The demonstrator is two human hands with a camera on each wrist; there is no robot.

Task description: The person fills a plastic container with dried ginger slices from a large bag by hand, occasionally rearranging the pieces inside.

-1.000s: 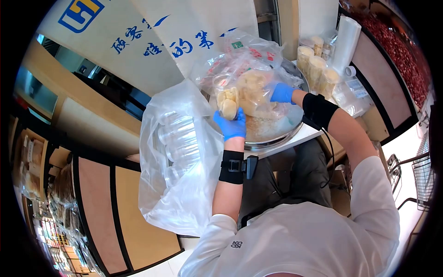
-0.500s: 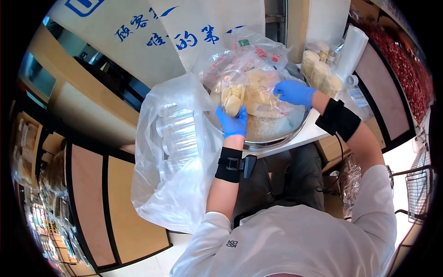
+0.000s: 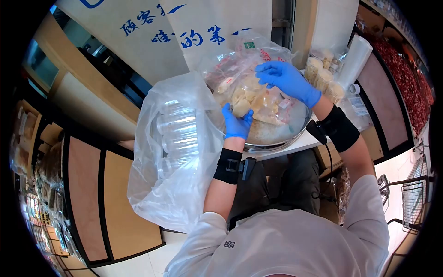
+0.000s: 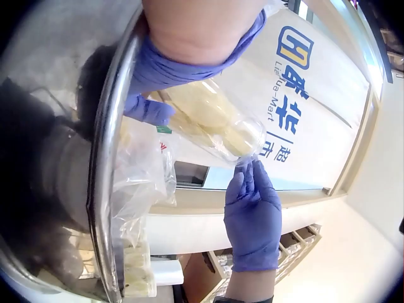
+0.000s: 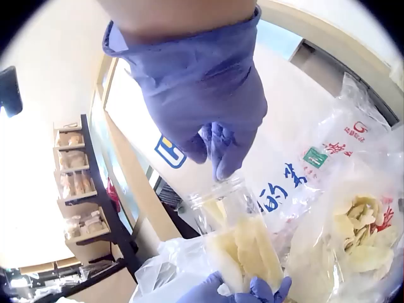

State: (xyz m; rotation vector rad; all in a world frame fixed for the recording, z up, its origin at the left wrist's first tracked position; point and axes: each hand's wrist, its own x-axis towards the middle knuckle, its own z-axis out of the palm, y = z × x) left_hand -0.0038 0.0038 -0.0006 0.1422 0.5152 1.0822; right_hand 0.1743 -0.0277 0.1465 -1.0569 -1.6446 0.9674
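My blue-gloved left hand grips a clear plastic jar by its lower part. Pale yellow dried slices fill most of the jar, and its uncapped mouth shows in the right wrist view. At that mouth is my gloved right hand, its fingers together and pointing at the rim, with no slice visible in them. In the left wrist view the right fingertips overlap the jar's rim. Beside the jar lies an open clear plastic bag of the same slices, on a round metal tray.
A large translucent bag of clear jars stands left of the tray. Filled jars and a white plastic roll are at the back right. A printed white banner hangs behind.
My right hand has moved from the slice bag, up and left to the jar's mouth. The left hand still holds the jar, now tilted differently.
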